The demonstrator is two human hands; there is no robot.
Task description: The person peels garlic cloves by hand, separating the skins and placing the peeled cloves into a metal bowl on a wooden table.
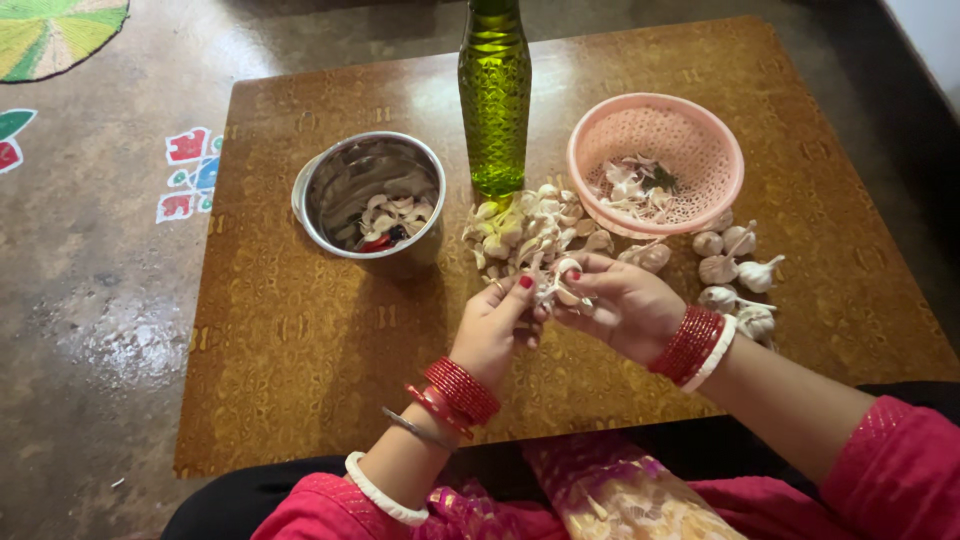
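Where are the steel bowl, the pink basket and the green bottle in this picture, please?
steel bowl (318, 178): head view, on its left inner wall.
pink basket (700, 135): head view, on its right inner wall.
green bottle (494, 100): head view, on the middle of its body.

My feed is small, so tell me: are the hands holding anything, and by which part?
Both hold one garlic piece above the table. The left hand pinches its near side with the fingertips; the right hand grips its far side.

Green ribbed bottle, pink mesh basket, patterned golden-brown table.
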